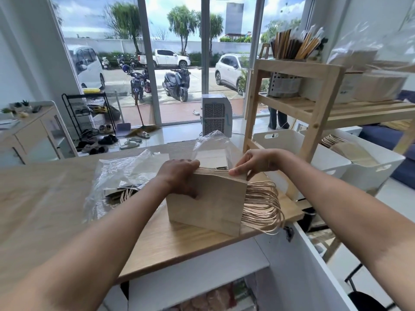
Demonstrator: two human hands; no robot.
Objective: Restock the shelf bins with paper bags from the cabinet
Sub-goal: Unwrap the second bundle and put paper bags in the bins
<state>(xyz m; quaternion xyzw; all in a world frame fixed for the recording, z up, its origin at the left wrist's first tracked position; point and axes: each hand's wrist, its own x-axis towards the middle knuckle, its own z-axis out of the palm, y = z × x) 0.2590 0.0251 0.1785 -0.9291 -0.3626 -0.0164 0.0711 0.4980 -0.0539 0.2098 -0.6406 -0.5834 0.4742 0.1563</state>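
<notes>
Both hands grip a stack of bags [206,203] standing on edge: the left hand [179,176] clasps its top and near face, the right hand [253,161] pinches the top edges at the far corner. The stack rests on the counter [56,187], twine handles [260,207] fanning right toward the shelf [314,122] and its white bins [368,173]. Clear plastic wrap [125,169] lies to the left, and more stands crumpled just behind the stack.

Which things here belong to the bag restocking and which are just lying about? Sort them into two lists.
Belongs to the job:
stack of paper bags, held by left hand and right hand
white bins
wooden shelf
plastic wrap

Just lying about:
shoe rack
broom
air cooler
utensil holder
</notes>
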